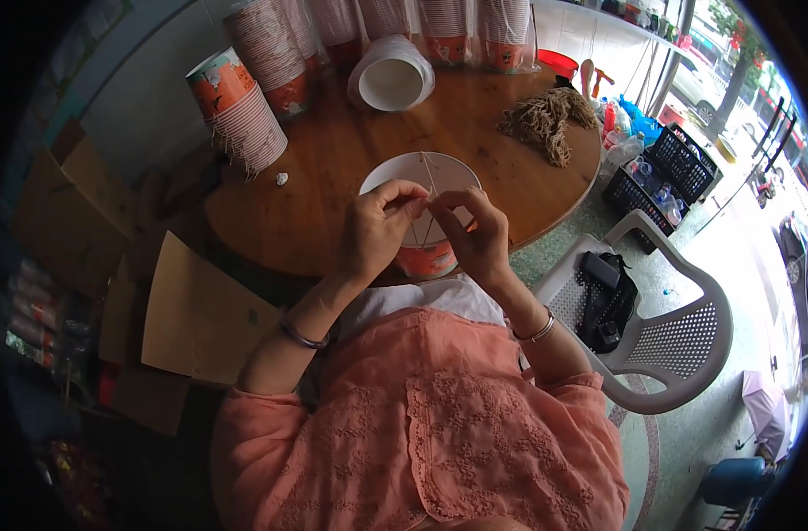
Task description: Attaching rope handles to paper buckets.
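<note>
The left hand (376,232) and the right hand (479,232) meet over the middle of a paper tub, each grip narrow, thumb against finger, with thin string (428,170) seemingly pinched between the tips. The strands are so fine, and the fingers hide so much, that a knot cannot be made out. If either grip loosens, the string could slip and go slack; a hard tug could snap it or bend the rim.

The paper tub (426,258), white on its round top and orange on its side, sits at the near edge of the surface (333,186), close against the person's clothes. Whether the surface or the lap bears its weight cannot be told; with poor support there, an uneven pull could tip or turn it.

Farther out, a loose heap of twine (550,119) lies by the right edge, where tangled strands could snag when one is drawn, or slide off. Toward the left edge a tall stack of tubs (245,115) leans, string ends hanging from it; a knock from the left elbow could topple it. Wrapped stacks (444,35) line the far edge, apart from the hands and at less risk.
</note>
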Tool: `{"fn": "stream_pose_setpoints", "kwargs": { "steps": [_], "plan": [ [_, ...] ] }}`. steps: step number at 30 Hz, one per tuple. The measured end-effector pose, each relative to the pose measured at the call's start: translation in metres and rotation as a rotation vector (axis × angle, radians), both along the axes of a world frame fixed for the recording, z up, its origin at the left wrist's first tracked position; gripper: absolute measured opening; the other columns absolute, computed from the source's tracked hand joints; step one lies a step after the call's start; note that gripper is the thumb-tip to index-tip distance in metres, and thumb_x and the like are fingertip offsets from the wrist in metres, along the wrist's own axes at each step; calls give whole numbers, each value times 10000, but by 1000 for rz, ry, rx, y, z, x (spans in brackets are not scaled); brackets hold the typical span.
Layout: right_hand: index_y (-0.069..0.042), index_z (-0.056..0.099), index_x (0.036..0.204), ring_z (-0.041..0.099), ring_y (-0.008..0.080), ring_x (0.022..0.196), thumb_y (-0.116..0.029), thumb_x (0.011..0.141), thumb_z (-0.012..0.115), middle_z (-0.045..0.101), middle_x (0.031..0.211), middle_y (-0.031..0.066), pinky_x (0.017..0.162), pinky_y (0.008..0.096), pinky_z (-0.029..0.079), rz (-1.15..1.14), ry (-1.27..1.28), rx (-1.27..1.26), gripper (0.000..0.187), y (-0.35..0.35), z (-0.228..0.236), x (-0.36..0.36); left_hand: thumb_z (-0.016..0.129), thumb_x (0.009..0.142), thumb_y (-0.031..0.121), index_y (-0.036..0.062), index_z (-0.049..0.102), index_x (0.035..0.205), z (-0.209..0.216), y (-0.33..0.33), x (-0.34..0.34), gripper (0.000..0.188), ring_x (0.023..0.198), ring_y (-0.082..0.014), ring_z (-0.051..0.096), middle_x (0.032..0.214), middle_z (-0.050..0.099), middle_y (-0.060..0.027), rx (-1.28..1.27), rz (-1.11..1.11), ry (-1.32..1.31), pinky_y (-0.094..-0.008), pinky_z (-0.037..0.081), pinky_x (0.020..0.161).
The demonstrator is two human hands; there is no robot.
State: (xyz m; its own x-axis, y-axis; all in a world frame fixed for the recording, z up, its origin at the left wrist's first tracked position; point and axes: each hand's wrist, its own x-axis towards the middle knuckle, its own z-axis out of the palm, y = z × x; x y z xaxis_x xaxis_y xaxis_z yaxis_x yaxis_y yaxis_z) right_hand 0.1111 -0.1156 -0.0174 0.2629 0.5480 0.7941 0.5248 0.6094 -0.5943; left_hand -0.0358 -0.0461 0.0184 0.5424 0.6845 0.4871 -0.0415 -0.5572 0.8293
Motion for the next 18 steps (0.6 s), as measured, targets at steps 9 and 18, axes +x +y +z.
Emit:
{"fn": "stream_pose_setpoints", "kwargs": {
  "steps": [9,18],
  "plan": [
    [-46,682,947,636,237,833,0,815,671,678,873,91,733,322,500,39,32,-83,140,-10,1,9,659,823,-18,1,663,934,3,-4,2,112,784,-190,689,858,690,-118,356,33,59,-283,531,696],
    [-57,644,978,637,250,839,-23,829,655,678,923,83,645,333,527,-90,-121,-64,154,-19,11,6,625,811,-31,-1,608,904,5,-9,5,99,750,-207,661,833,641,-116,443,56,66,-296,524,677]
  ]
}}
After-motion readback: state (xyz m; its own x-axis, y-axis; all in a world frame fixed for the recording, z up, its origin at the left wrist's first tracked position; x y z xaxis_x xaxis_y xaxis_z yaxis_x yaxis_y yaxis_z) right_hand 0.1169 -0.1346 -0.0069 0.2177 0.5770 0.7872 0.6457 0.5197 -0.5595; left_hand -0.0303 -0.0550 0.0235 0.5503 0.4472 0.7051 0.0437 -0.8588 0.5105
